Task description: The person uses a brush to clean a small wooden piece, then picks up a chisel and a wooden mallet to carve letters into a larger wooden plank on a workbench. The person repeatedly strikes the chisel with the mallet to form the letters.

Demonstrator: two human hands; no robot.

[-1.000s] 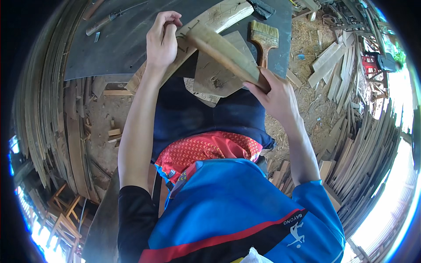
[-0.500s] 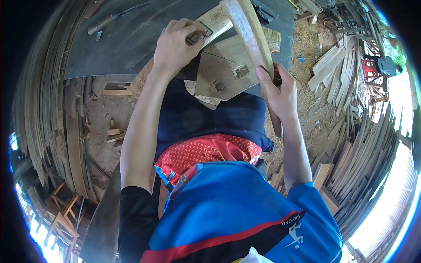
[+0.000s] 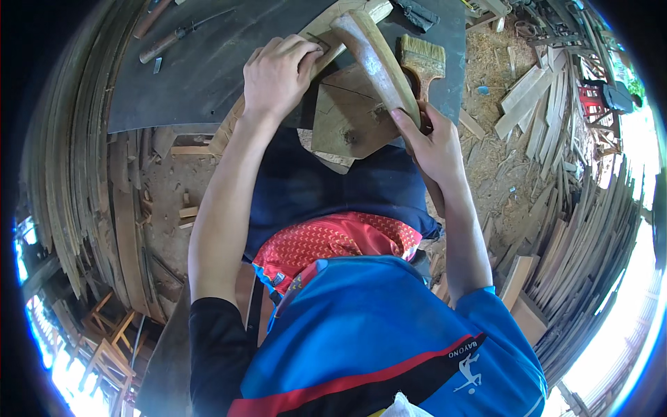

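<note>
My left hand (image 3: 279, 75) is closed, with fingers and thumb pinched over a long pale wooden board (image 3: 340, 31). A thin dark bent metal piece, like a large staple (image 3: 317, 42), shows at its fingertips; the rest is hidden by the hand. My right hand (image 3: 436, 141) grips a wooden mallet (image 3: 375, 61), thick and pale at the far end, with a narrower darker handle running under my palm. The mallet slants over a flat angular wooden block (image 3: 347, 115) that has a dark notch and pencil lines on it.
A wide paintbrush (image 3: 422, 59) lies right of the mallet on the dark bench top (image 3: 187, 90). A wooden-handled pointed tool (image 3: 167, 45) and a dark bundle (image 3: 417, 15) lie farther off. Stacked planks (image 3: 583, 271) line the right side, and more boards (image 3: 69, 160) the left.
The mallet's far end has swung left and slightly nearer, covering more of the wooden block and uncovering the paintbrush. My left hand has shifted slightly left, with its fingers still pinched.
</note>
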